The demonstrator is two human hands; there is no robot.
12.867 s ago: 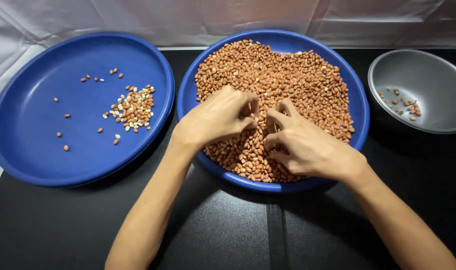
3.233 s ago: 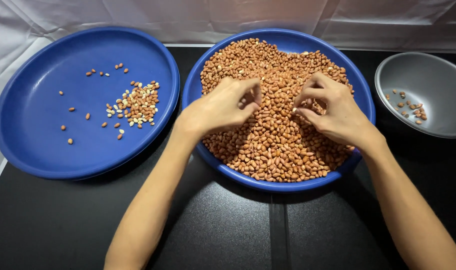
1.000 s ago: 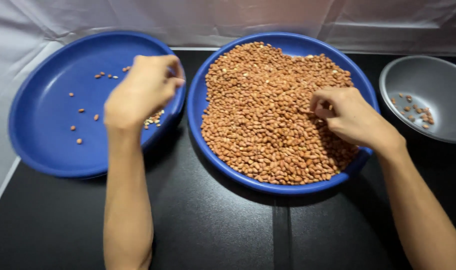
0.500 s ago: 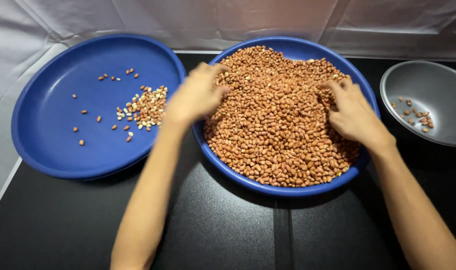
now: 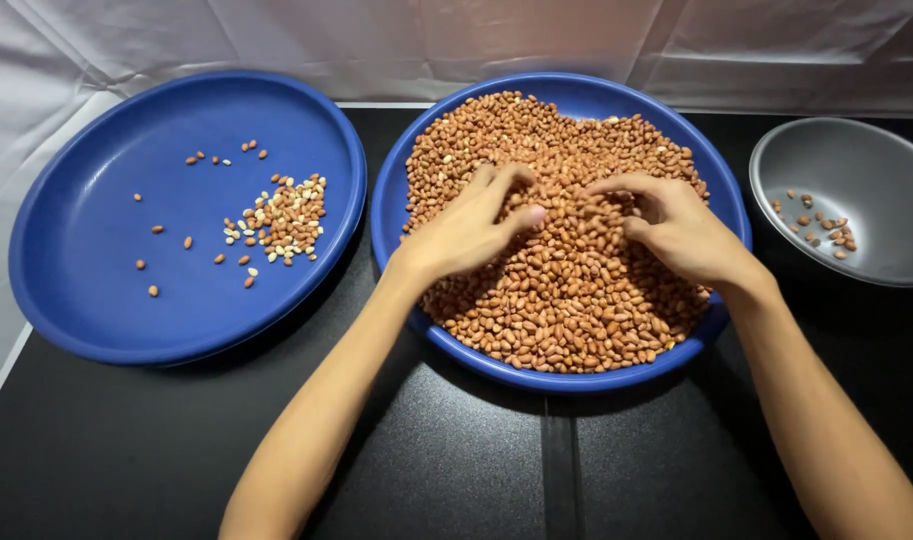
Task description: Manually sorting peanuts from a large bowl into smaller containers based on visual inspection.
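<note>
Head view: your left hand (image 5: 468, 232) and right hand (image 5: 676, 228) both rest palm-down on the heap of peanuts (image 5: 566, 290) in the middle blue basin (image 5: 566, 378), fingers loosely curled, nothing visibly pinched. Left blue basin (image 5: 86, 300) holds a small pile of sorted peanuts (image 5: 286, 217) plus strays. Grey bowl (image 5: 876, 170) at right holds a few peanuts. All sit on the black worktop (image 5: 456, 470).
</note>
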